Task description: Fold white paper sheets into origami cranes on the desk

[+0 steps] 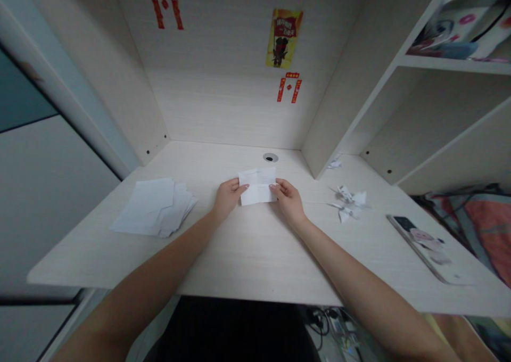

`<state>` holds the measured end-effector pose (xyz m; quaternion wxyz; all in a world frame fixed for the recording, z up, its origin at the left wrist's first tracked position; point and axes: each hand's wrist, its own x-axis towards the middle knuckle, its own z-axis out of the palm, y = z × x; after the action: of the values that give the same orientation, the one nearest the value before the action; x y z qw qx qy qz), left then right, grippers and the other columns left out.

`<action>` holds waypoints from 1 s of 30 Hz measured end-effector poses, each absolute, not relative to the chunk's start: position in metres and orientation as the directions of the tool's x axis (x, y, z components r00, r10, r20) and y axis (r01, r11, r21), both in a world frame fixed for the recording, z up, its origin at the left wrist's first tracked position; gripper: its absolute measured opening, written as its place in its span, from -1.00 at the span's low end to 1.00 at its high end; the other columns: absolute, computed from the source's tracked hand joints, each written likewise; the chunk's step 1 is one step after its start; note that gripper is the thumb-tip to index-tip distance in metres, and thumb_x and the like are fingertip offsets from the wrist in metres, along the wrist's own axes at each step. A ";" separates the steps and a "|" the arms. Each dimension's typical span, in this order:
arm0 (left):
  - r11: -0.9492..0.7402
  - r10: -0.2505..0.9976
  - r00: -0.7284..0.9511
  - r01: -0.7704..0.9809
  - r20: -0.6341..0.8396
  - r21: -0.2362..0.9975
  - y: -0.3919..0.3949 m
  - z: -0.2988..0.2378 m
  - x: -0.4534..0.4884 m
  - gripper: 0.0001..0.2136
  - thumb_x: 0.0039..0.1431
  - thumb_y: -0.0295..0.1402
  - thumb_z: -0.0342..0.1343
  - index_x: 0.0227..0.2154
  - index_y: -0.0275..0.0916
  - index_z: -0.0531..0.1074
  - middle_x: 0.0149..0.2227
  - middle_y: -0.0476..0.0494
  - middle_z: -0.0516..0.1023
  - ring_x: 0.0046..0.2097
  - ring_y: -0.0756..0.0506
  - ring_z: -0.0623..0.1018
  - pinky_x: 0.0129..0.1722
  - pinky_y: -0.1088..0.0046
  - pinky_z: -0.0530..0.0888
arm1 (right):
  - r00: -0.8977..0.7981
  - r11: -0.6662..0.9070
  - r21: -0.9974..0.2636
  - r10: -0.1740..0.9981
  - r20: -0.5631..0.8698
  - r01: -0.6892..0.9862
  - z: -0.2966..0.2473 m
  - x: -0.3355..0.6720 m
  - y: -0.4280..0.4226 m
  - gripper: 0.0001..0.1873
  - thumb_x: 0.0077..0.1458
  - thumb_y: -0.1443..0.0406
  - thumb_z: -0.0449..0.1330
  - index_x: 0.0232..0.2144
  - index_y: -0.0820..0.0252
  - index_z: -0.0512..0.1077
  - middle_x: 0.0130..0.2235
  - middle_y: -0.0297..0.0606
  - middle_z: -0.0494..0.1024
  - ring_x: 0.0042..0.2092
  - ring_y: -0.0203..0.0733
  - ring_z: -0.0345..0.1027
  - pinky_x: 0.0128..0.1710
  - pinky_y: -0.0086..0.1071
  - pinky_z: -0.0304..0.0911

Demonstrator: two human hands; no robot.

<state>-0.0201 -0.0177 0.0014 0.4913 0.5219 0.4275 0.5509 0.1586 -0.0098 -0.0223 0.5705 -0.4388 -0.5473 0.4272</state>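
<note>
Between my two hands is a small white sheet of paper (258, 193) with crease lines across it, held just over the desk. My left hand (228, 198) pinches its left edge, thumb on top and fingers behind. On the opposite edge, my right hand (290, 199) grips the paper the same way. A stack of loose white paper sheets (147, 207) lies to the left of my left hand. Several small folded white paper pieces (349, 201) sit in a loose group to the right of my right hand.
A phone in a decorated case (429, 247) lies at the right of the desk (247, 266). A cable hole (270, 158) is near the back panel. An upright divider (339, 101) stands at the right, beside shelves. Cables (319, 322) show below the desk edge.
</note>
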 end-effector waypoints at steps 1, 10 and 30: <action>-0.158 0.987 0.018 -0.094 0.161 0.983 -0.018 0.002 -0.020 -0.65 -0.12 -0.28 0.24 -0.24 -0.35 0.51 -0.20 -0.22 0.58 -0.21 -0.17 0.55 -0.12 0.24 0.44 | 0.056 0.279 -0.960 0.958 0.281 0.029 -0.022 0.159 -0.010 -0.65 -0.07 0.14 0.18 -0.22 0.19 0.40 -0.38 -0.29 0.50 -0.38 -0.24 0.32 -0.37 -0.40 0.21; -0.274 0.959 -0.085 -0.038 0.270 0.961 -0.019 0.001 -0.022 -0.72 -0.05 -0.38 0.15 -0.21 -0.26 0.52 -0.10 -0.16 0.54 -0.09 -0.12 0.51 0.01 0.27 0.37 | 0.194 0.245 -0.964 0.945 0.262 0.107 -0.013 0.160 -0.015 -0.52 -0.06 0.06 0.17 -0.09 0.14 0.34 -0.18 -0.18 0.44 -0.32 -0.24 0.33 -0.36 -0.36 0.28; -0.315 0.932 -0.182 0.021 0.313 0.949 -0.015 0.002 -0.026 -0.58 0.09 -0.37 0.01 0.05 -0.22 0.25 -0.02 -0.23 0.44 0.00 -0.12 0.43 0.02 0.29 0.31 | 0.030 0.301 -0.953 0.953 0.300 -0.039 -0.015 0.162 -0.010 -0.51 -0.08 0.13 0.20 -0.07 0.15 0.34 -0.37 -0.28 0.49 -0.42 -0.27 0.29 -0.42 -0.38 0.24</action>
<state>-0.0263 -0.0153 0.0020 0.3680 0.5233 0.4553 0.6193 0.1619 -0.0096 -0.0149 0.5868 -0.4134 -0.5533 0.4227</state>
